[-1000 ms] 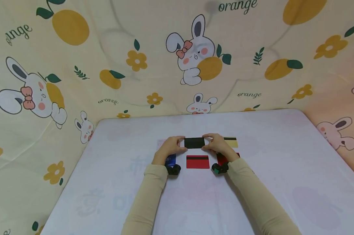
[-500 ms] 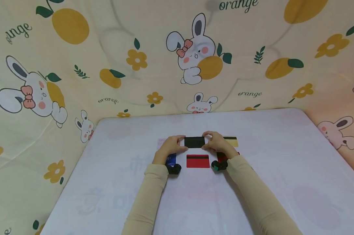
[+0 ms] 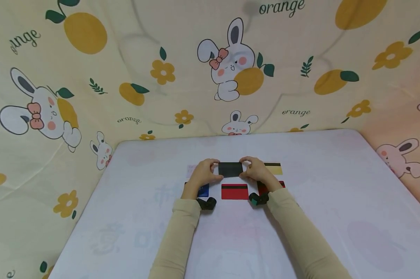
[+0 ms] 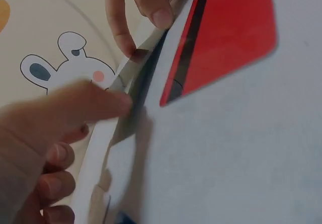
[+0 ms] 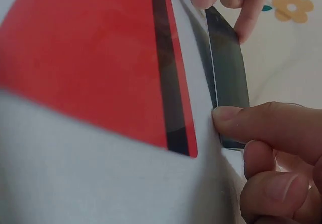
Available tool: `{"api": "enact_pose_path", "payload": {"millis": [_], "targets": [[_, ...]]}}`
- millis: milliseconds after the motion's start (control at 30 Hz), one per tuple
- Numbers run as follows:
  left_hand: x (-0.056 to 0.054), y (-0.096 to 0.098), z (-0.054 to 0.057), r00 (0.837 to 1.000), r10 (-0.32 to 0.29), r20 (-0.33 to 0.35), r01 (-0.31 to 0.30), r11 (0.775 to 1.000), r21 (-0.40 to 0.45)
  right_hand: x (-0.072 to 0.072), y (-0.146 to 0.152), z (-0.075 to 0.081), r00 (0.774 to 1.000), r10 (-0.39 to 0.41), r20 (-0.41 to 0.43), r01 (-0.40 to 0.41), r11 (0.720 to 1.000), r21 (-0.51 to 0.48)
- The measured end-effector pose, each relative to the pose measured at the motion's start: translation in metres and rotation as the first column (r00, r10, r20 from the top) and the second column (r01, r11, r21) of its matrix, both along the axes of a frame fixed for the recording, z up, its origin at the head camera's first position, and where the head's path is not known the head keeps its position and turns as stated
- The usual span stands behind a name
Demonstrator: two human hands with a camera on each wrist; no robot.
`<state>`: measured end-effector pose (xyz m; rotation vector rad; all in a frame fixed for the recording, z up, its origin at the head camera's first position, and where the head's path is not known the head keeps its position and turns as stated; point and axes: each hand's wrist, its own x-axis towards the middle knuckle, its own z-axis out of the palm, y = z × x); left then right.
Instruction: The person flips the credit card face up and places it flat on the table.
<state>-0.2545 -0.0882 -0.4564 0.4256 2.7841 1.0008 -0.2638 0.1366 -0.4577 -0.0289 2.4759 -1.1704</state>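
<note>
In the head view, a black card (image 3: 230, 169) spans the gap between my two hands. My left hand (image 3: 203, 173) holds its left end and my right hand (image 3: 258, 170) its right end, thumb at the near edge and forefinger at the far edge. The right wrist view shows the black card (image 5: 229, 68) tilted, with a dark shadow beside it and the right thumb (image 5: 229, 117) against its edge. Just nearer to me lies a red card (image 3: 234, 192) with a black stripe, its face bare of fingers.
A gold striped card (image 3: 274, 169) and a dark red card (image 3: 262, 188) lie partly behind the right hand. A blue card (image 3: 203, 190) and a pale card (image 3: 191, 169) are partly covered by the left. Patterned fabric (image 3: 182, 97) rises behind the white table (image 3: 321, 186).
The black card's face looks greyer and slightly taller in the head view, as if its tilt has changed. Both hands keep their hold on it, almost in place.
</note>
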Motion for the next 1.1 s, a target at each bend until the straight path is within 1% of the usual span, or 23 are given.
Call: {"api": "enact_pose_path", "payload": {"millis": [100,267,433,600,733,1000,1100], "targets": [[0.002,-0.001,0.000,1.000,0.007,-0.014,-0.007,1.000,0.010,0.002,0.000,0.000,1.000,0.009,-0.005,-0.009,1.000,-0.017],[0.002,-0.002,-0.006,0.999,0.012,-0.034,-0.011,0.999,0.034,0.003,0.000,-0.005,0.999,0.032,-0.035,-0.034,0.999,-0.033],[0.001,-0.003,-0.012,0.999,0.021,-0.036,-0.018,0.997,0.077,0.005,0.001,-0.008,0.999,0.002,-0.053,-0.005,0.999,-0.052],[0.004,-0.005,-0.010,0.999,0.022,-0.043,-0.017,0.991,0.131,0.008,0.003,-0.006,0.996,-0.015,-0.093,0.008,0.997,-0.076],[0.007,-0.007,-0.009,0.998,0.024,-0.062,-0.015,0.989,0.144,0.012,0.001,-0.005,0.990,-0.017,-0.138,0.001,0.993,-0.115],[0.008,-0.008,-0.013,0.990,0.007,-0.138,0.016,0.986,0.164,0.019,0.000,-0.006,0.981,-0.057,-0.185,0.019,0.980,-0.200],[0.009,-0.009,-0.013,0.988,0.006,-0.156,0.022,0.984,0.178,0.019,0.000,-0.007,0.975,-0.050,-0.216,0.003,0.978,-0.211]]}}
